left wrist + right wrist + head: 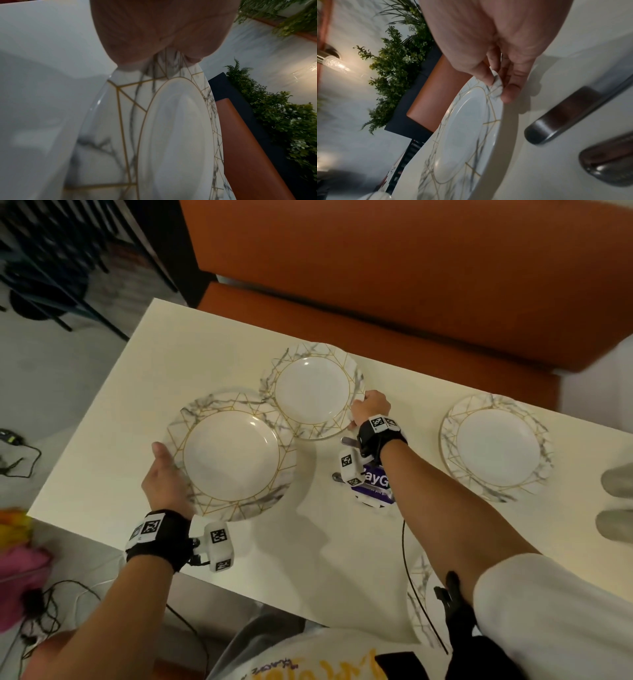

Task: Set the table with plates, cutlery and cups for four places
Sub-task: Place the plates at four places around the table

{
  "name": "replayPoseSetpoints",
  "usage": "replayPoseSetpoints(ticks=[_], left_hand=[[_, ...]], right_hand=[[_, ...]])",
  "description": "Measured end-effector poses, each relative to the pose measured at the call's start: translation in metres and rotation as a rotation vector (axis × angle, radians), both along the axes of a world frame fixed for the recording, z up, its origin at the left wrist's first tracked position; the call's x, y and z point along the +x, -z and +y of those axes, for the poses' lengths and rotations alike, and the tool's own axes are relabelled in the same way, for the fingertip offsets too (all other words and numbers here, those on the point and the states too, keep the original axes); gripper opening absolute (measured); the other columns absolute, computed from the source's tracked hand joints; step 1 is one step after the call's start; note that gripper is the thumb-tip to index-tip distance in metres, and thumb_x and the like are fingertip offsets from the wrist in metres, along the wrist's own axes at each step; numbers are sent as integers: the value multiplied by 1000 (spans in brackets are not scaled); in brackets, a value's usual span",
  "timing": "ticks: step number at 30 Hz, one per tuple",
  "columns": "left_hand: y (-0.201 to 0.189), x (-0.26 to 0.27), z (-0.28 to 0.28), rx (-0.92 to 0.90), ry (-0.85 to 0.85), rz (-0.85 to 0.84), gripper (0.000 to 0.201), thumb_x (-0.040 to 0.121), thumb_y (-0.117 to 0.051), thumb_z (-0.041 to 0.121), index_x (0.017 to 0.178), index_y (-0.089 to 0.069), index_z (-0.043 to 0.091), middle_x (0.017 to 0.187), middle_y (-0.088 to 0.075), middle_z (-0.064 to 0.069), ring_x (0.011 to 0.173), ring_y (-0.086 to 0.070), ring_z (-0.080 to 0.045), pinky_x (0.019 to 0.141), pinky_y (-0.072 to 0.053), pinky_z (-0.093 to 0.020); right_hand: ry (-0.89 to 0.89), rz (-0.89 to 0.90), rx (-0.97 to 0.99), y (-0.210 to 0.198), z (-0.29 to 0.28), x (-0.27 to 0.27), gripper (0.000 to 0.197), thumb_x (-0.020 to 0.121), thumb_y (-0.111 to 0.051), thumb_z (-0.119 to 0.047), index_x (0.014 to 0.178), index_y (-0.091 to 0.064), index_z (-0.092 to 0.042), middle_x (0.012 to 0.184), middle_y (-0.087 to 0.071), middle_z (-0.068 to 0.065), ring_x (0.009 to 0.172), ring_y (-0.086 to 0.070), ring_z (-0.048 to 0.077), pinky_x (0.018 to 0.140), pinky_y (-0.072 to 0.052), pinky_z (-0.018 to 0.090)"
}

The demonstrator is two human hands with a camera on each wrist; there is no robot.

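Note:
Over the white table (113, 392) my left hand (164, 474) grips the left rim of a marble-patterned plate (233, 455) with gold lines, seen close in the left wrist view as the plate (163, 135). My right hand (368, 409) pinches the right rim of a second matching plate (311, 390), thumb on top, also shown as the plate (464, 135) in the right wrist view. The near plate overlaps the far one. A third plate (496, 446) lies at the right. A fourth plate (419, 604) shows partly at the near edge, behind my right arm.
Metal cutlery handles (570, 119) and a purple-printed pack (373, 484) lie under my right wrist. An orange bench (376, 285) runs along the table's far side. Two pale cups (616, 481) sit at the right edge. Cables (51, 604) trail on the floor at left.

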State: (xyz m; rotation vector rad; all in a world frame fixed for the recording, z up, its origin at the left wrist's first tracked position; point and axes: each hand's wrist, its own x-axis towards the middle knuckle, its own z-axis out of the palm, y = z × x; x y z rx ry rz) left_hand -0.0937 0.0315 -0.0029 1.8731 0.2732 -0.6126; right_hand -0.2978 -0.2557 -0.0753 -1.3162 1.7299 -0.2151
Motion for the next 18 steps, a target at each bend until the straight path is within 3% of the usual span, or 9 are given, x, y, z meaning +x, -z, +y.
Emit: replayPoseSetpoints(ticks=[2, 4, 5, 9, 12, 14, 16, 18], left_hand=[[-2, -1, -2, 10, 19, -6, 54, 102, -43, 66, 110, -72, 21, 79, -62, 4, 66, -57, -13, 54, -46, -24], [-3, 0, -3, 6, 5, 25, 51, 99, -45, 68, 91, -69, 24, 73, -55, 4, 63, -51, -18, 56, -44, -29], [-1, 1, -2, -2, -3, 39, 50, 98, -47, 70, 84, -68, 26, 73, -54, 5, 65, -50, -19, 59, -44, -33], [2, 3, 0, -36, -28, 37, 48, 98, -49, 67, 79, -68, 27, 74, -56, 5, 64, -51, -18, 69, -47, -37], [0, 1, -1, -34, -17, 39, 47, 99, -49, 66, 80, -66, 27, 78, -61, 5, 74, -58, -23, 73, -51, -37], [0, 0, 0, -48, -19, 44, 46, 99, -49, 66, 80, -66, 28, 80, -62, 5, 82, -60, -25, 80, -54, -40], [3, 2, 1, -60, -17, 45, 44, 100, -49, 65, 82, -67, 28, 82, -63, 5, 87, -62, -24, 85, -56, -41], [5, 2, 4, -47, -11, 54, 45, 98, -49, 67, 77, -63, 29, 79, -60, 6, 77, -60, -22, 82, -52, -39]], right_hand=[[36, -25, 14, -2, 3, 4, 50, 92, -51, 0, 140, -49, -12, 131, -58, 14, 76, -71, 30, 45, -57, 30], [69, -79, 38, -1, 7, 7, 53, 87, -50, 8, 134, -46, -16, 123, -56, 13, 82, -71, 33, 58, -62, 49], [70, -93, 48, -1, 8, 8, 53, 85, -50, 10, 131, -45, -18, 120, -55, 12, 81, -71, 34, 59, -62, 52], [25, -95, 64, -1, 9, 13, 51, 85, -51, 12, 125, -44, -19, 117, -57, 14, 73, -73, 33, 55, -62, 50], [-26, -87, 72, -2, 10, 18, 48, 89, -52, 9, 127, -43, -19, 119, -59, 12, 66, -74, 28, 45, -59, 35], [-38, -94, 81, -3, 11, 20, 47, 90, -52, 6, 130, -43, -19, 120, -58, 11, 67, -75, 26, 43, -57, 31], [-29, -98, 66, -5, 13, 19, 47, 88, -56, 1, 130, -44, -18, 123, -59, 12, 83, -74, 30, 58, -63, 40], [-28, -83, -12, -8, 18, 17, 48, 85, -59, -3, 130, -48, -15, 128, -58, 12, 105, -66, 32, 81, -61, 47]])
